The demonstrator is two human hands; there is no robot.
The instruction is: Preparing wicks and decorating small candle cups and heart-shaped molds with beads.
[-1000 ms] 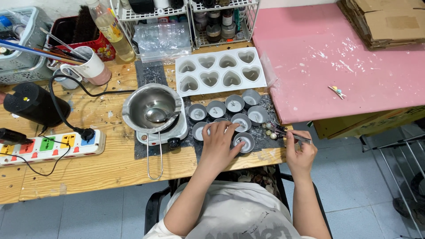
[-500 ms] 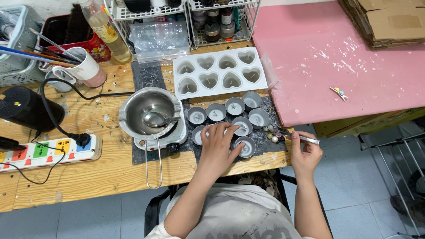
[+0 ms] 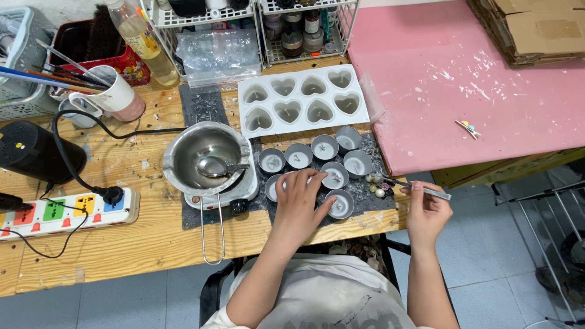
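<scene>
Left hand: my left hand (image 3: 300,204) lies palm-down over the small round tin candle cups (image 3: 341,203), fingers spread and loose, thumb touching the nearest cup's rim; nothing is gripped.
Right hand: my right hand (image 3: 426,214) pinches a pair of metal tweezers (image 3: 420,188) between thumb and forefinger, fingers closed on the handle.
Key relation: the tweezers' long axis runs from my right hand up and to the left; their tips reach the little cluster of beads (image 3: 375,185) at the mat's right edge, just beside the cups. The right hand is nearer to the beads.
Surface: dark mat (image 3: 201,100) on a scuffed wooden table (image 3: 122,237).
Farther: steel melting pot (image 3: 206,157) with a spoon on a small hotplate, white heart-shaped silicone mould (image 3: 303,100), pink board (image 3: 463,73), wire racks at the back.
</scene>
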